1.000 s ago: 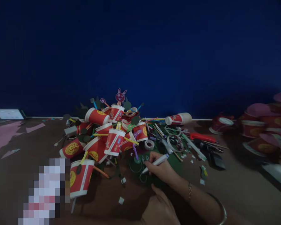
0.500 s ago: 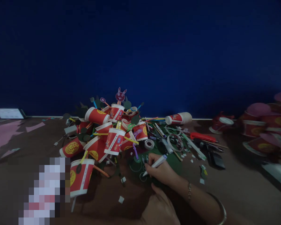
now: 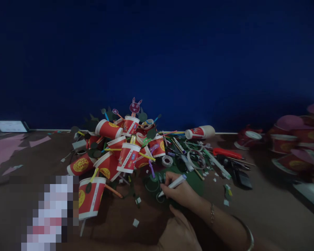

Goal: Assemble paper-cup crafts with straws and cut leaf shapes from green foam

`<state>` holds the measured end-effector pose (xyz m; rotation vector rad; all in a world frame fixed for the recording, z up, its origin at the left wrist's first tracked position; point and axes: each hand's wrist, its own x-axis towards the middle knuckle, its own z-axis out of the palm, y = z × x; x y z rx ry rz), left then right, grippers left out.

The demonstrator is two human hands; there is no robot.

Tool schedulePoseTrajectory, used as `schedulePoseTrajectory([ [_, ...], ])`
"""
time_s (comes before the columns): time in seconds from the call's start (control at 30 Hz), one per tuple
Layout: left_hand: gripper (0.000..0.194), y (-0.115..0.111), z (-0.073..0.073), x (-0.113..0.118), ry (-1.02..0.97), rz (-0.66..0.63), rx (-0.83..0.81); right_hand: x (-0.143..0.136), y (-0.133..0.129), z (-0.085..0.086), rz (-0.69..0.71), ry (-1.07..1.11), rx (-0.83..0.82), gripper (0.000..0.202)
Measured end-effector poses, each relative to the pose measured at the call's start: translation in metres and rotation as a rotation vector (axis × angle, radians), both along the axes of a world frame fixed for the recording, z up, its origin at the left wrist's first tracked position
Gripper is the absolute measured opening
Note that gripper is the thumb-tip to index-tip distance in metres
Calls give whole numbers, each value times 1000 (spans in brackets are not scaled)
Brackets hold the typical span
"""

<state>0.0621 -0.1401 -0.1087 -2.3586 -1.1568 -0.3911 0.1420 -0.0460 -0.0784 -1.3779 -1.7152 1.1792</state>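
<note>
My right hand (image 3: pixel 181 191) grips a white marker (image 3: pixel 174 183) with a bluish end, slanted down to the left. Its tip touches a small pale circle drawn on dark green paper (image 3: pixel 195 179). Beside that circle the sheet bears a larger round outline with two long ears. Just below the drawing, my left hand (image 3: pixel 179 232) rests at the paper's near edge, one digit stretched towards it; its other fingers are mostly hidden. Close by on the left, red paper cups (image 3: pixel 128 158) are piled up with coloured plastic spoons and a rabbit-face cutout (image 3: pixel 134 106).
A tape roll (image 3: pixel 167 160), clear tape rings (image 3: pixel 196 159), a red-handled tool (image 3: pixel 226 152) and a black object (image 3: pixel 242 177) lie beyond my right hand. More red cups (image 3: pixel 285 143) stand far right. Pink paper (image 3: pixel 5 150) and a lit screen (image 3: pixel 10 126) are at left.
The marker's tip has moved slightly left and up along the small circle. My left hand stays in place.
</note>
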Motion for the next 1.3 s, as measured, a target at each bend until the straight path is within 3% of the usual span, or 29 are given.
schedulePoseTrajectory([
  [0.17, 31, 0, -8, 0, -30, 75, -2, 0, 0, -1, -2, 12, -32, 20],
  [0.33, 31, 0, -13, -2, 35, -8, -15, -2, 0, 3, -23, 47, -74, 20],
  [0.73, 31, 1, 7, 1, -18, 52, 22, 0, 2, -4, -45, 69, -50, 21],
  [0.93, 31, 0, -5, 8, -80, 135, 37, -1, 1, -2, -54, 40, -37, 21],
  [1.1, 32, -1, -11, 11, -16, 100, 21, -1, 1, 0, -63, 24, -22, 22],
  [1.3, 33, -3, -18, 11, -29, 144, -38, 0, 2, -3, -78, 26, -6, 20],
])
